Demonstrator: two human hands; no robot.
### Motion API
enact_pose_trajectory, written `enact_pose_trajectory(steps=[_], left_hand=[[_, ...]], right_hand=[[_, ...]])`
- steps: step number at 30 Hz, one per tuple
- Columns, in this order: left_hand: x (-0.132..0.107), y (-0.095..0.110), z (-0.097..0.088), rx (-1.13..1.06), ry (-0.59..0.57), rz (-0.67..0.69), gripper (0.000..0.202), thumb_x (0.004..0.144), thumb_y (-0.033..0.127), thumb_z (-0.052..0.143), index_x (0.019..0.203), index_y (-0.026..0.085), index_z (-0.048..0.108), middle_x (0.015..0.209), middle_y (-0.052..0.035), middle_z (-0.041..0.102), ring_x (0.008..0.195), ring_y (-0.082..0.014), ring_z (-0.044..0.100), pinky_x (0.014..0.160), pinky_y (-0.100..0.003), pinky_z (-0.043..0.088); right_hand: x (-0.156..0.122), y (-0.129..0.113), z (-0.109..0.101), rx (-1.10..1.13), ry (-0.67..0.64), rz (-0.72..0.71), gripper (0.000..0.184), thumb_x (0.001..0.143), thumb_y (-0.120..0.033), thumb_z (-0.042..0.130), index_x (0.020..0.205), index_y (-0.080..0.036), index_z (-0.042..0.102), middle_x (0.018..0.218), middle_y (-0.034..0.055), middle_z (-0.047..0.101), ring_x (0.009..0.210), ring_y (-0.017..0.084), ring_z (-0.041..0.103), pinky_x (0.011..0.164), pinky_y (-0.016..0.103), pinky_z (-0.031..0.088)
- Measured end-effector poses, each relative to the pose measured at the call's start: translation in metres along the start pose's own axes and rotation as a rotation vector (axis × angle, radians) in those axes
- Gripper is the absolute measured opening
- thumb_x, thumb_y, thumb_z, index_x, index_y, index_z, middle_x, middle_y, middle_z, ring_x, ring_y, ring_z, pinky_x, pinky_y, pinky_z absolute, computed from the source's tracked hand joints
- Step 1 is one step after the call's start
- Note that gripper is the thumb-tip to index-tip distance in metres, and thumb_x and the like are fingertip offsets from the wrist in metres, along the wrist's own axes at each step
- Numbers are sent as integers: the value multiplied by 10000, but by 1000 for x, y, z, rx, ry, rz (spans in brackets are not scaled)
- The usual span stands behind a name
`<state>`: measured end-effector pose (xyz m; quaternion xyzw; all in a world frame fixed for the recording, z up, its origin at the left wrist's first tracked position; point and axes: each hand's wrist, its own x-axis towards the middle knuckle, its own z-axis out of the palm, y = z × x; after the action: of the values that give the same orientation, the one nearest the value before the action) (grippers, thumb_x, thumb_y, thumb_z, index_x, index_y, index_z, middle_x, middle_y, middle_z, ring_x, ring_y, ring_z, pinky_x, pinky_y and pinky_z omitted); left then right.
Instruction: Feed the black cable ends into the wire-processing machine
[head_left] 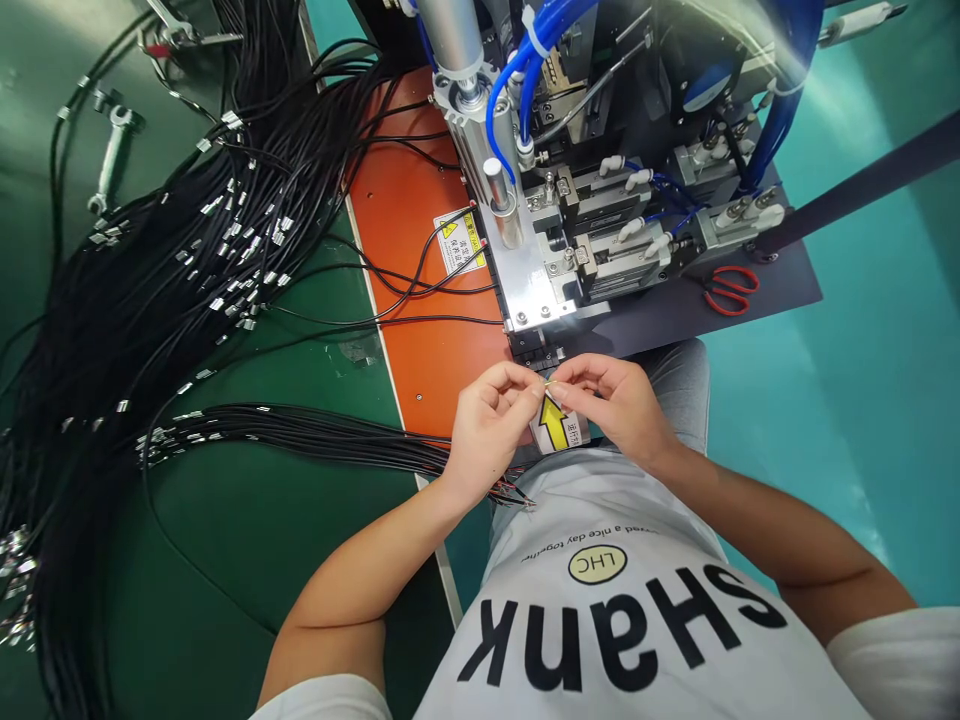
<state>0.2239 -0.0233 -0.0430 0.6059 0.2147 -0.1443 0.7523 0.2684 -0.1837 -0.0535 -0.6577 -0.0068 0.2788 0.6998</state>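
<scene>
My left hand (pixel 491 425) and my right hand (pixel 619 405) meet at the machine's front edge, fingertips pinched together. Between them is a tiny pale thing, too small to name. Just below the fingertips shows a label with a yellow arrow (pixel 554 426). Under my left wrist runs a bundle of black cables (pixel 322 430), its stripped ends with thin coloured wires (pixel 511 492) lying by my shirt. The metal machine (pixel 536 275) with cylinders and blue air hoses (pixel 517 75) stands right beyond my hands.
A large heap of black cables with silvery ends (pixel 172 270) covers much of the green table (pixel 247 530). Several cables cross the orange plate (pixel 427 370) into the machine. Red-handled scissors (pixel 729 290) lie on the dark base at right. A wrench (pixel 112 160) rests at upper left.
</scene>
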Motion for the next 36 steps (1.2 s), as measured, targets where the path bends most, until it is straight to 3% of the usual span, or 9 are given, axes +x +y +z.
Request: enact_pose_trajectory(steps=[8, 17, 22, 28, 32, 34, 36], left_hand=[[0, -1, 1, 11, 0, 20, 232, 838, 388, 697, 837, 180, 594, 618, 50, 485, 467, -42, 406, 403, -160, 387], [0, 0, 1, 28, 6, 23, 220, 844, 384, 688, 833, 184, 597, 612, 50, 483, 463, -45, 414, 401, -154, 384], [-1, 0, 2, 15, -1, 20, 238, 845, 394, 690, 836, 177, 594, 602, 59, 470, 457, -37, 397, 403, -144, 384], [-1, 2, 2, 75, -16, 55, 235, 847, 384, 690, 828, 165, 608, 581, 54, 493, 457, -53, 455, 405, -155, 388], [-2, -4, 3, 190, 13, 247, 151, 868, 306, 670, 867, 156, 648, 676, 14, 587, 525, -68, 514, 474, -183, 440], [-2, -11, 2, 306, 35, 470, 73, 867, 222, 663, 908, 162, 674, 772, -17, 633, 633, -89, 564, 563, -207, 481], [-1, -16, -1, 424, 6, 719, 119, 854, 129, 652, 959, 175, 683, 839, -34, 655, 737, -114, 591, 648, -236, 505]], right_hand=[[0, 1, 0, 26, 2, 4, 138, 790, -306, 746, 824, -181, 700, 752, 11, 686, 681, 139, 628, 645, 272, 503], [-4, 2, 0, -124, 58, -82, 121, 833, -310, 709, 844, -190, 703, 802, 23, 706, 735, 154, 633, 690, 297, 474], [-3, 0, -4, -260, 104, -242, 123, 837, -280, 711, 940, -216, 732, 869, 20, 705, 790, 155, 630, 727, 297, 492], [-1, -1, -1, -353, 122, -388, 59, 849, -192, 681, 801, -214, 707, 832, 12, 684, 771, 150, 608, 679, 290, 466], [-2, 0, -2, -329, 110, -376, 93, 858, -165, 647, 772, -194, 660, 807, 11, 643, 751, 141, 567, 697, 297, 440], [-5, 1, -4, -214, 43, -249, 91, 876, -199, 636, 786, -187, 647, 774, 3, 617, 726, 133, 547, 683, 290, 429], [-10, 2, -7, -55, -51, -98, 109, 893, -251, 629, 808, -183, 637, 744, -6, 586, 693, 124, 522, 661, 282, 420]])
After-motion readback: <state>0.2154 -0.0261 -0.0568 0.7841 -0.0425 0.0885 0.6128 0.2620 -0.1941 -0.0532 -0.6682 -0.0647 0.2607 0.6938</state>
